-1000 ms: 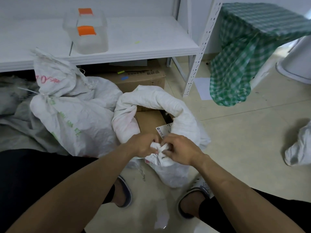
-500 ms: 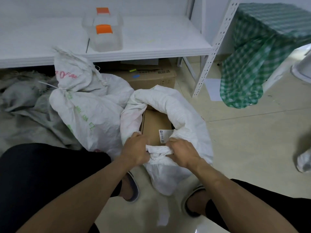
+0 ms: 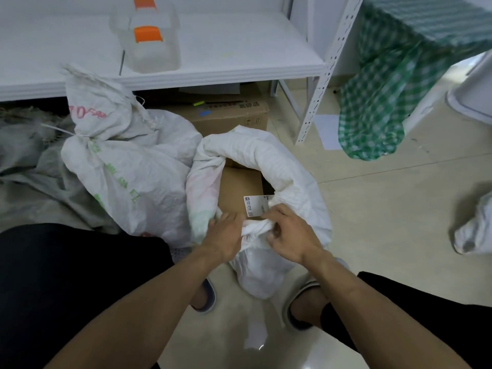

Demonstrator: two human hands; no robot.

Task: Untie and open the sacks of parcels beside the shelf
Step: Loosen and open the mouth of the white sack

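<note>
A white woven sack [image 3: 290,171] stands open on the floor between my feet, its rim rolled down around a brown cardboard parcel [image 3: 239,187] with a white label. My left hand [image 3: 223,235] and my right hand [image 3: 290,235] both grip the bunched near part of the rim, close together. To the left leans a second white sack [image 3: 125,171] with green print, its neck tied shut by a white cable tie [image 3: 80,135]. The white shelf [image 3: 213,73] runs behind both sacks.
A cardboard box [image 3: 231,113] sits under the shelf. A clear container with orange clips [image 3: 149,41] stands on the shelf board. Grey sacking [image 3: 29,166] lies at the left, a green checked cloth [image 3: 394,83] hangs at the right, another white bag [image 3: 474,230] at the far right.
My hands have moved apart a little along the bunched rim, and the twisted fabric between them has stretched out. The view has shifted, so the sacks sit further right.
</note>
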